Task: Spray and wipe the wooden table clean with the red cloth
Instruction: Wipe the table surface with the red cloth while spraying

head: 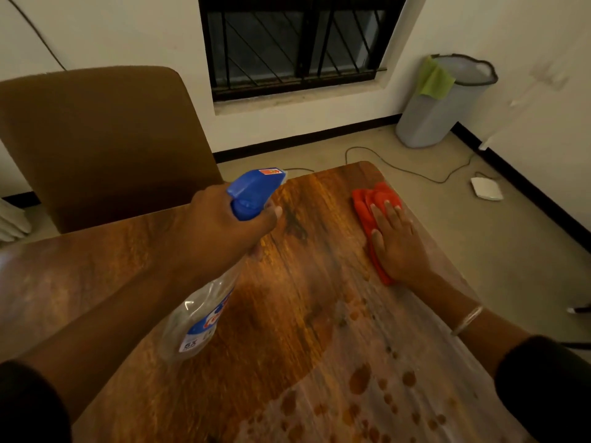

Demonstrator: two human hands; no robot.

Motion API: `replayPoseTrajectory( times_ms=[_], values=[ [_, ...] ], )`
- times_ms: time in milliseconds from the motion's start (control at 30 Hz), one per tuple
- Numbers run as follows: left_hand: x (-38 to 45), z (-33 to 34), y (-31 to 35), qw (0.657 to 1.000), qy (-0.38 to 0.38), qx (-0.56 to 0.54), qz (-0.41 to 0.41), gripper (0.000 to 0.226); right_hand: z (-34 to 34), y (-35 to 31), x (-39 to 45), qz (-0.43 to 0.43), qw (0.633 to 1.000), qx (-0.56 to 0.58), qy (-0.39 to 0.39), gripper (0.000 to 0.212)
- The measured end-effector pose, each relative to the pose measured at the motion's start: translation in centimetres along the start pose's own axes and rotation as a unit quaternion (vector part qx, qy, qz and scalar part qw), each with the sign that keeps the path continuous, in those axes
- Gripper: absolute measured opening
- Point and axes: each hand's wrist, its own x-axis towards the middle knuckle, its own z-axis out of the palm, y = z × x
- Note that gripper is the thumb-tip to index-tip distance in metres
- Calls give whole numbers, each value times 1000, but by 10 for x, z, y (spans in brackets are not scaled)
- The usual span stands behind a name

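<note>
- Left hand (224,228) wrapped around the neck of the spray bottle (204,314), fingers at the trigger, blue nozzle (256,190) aimed toward 12 o'clock over the wooden table (287,314)
- Right hand (396,241) flat, fingers spread, pressing the red cloth (367,203) down at 2 o'clock, near the table's far right corner
- Wet droplets (359,377) and a dull film at 5 o'clock; darker patch in the middle
- Step in hand, by the look of it: spraying and wiping together, cloth on the far right part
- Next move probably calls for steady downward pressure and a sweep of the cloth toward 6 o'clock through the droplets, bottle held clear
- Brown chair (96,139) at 10 o'clock, grey bin (441,103) on the floor at 1 o'clock
</note>
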Motion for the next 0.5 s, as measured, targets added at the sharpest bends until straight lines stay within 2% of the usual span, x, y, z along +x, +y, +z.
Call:
replayPoseTrajectory(
  times_ms=[67,167,300,400,500],
  values=[
    [-2,0,3,1000,7,-1,5,32,-2,1,4,9,1000,-14,-4,63],
    [-8,2,5,1000,19,9,14,31,-13,-8,55,15,1000,-17,10,64],
    [-14,3,9,1000,-2,13,6,46,-24,-8,113,18,1000,4,-14,66],
    [-12,5,8,1000,-20,23,2,46,-15,-5,87,12,1000,18,-3,65],
    [-11,10,8,1000,-16,22,2,38,-6,5,20,-7,1000,9,9,60]
  ],
)
